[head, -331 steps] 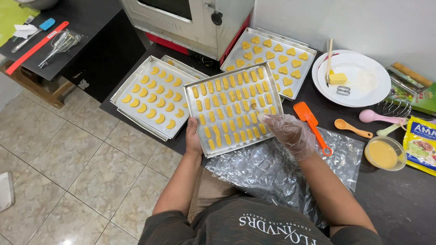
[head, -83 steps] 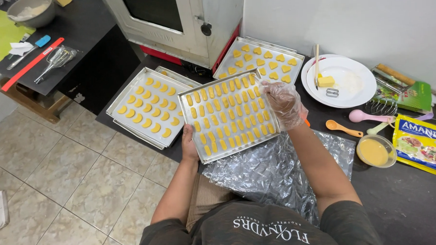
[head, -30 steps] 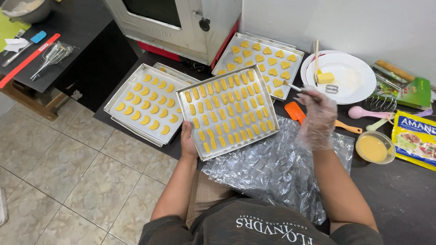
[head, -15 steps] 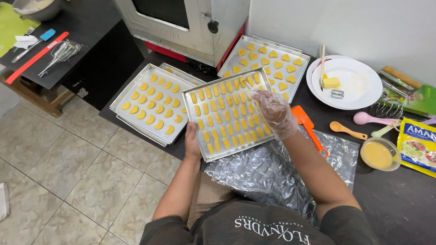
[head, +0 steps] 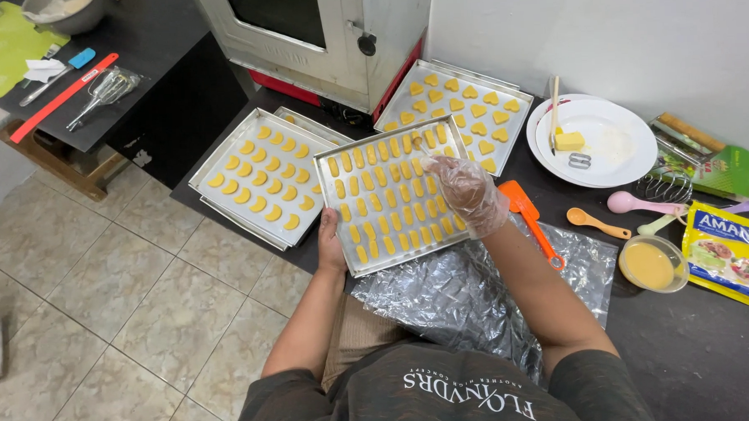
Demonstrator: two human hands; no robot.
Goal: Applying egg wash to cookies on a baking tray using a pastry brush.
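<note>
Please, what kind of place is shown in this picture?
Probably a home or small bakery kitchen. A metal oven stands on the dark counter, three trays of shaped yellow dough pieces lie beside it, and a whisk lies nearby.

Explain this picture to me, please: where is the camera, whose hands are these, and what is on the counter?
There is no machine here: the camera sits on a person's head and looks down at their own two hands. The bare left hand holds the near edge of a metal baking tray filled with rows of small yellow dough pieces. The right hand, in a clear plastic glove, reaches over the tray's far side, apparently with a thin tool. Foil lies under the tray on the dark counter. Two more filled trays, an orange spatula, a white plate and a small bowl of yellow liquid lie around.
</note>
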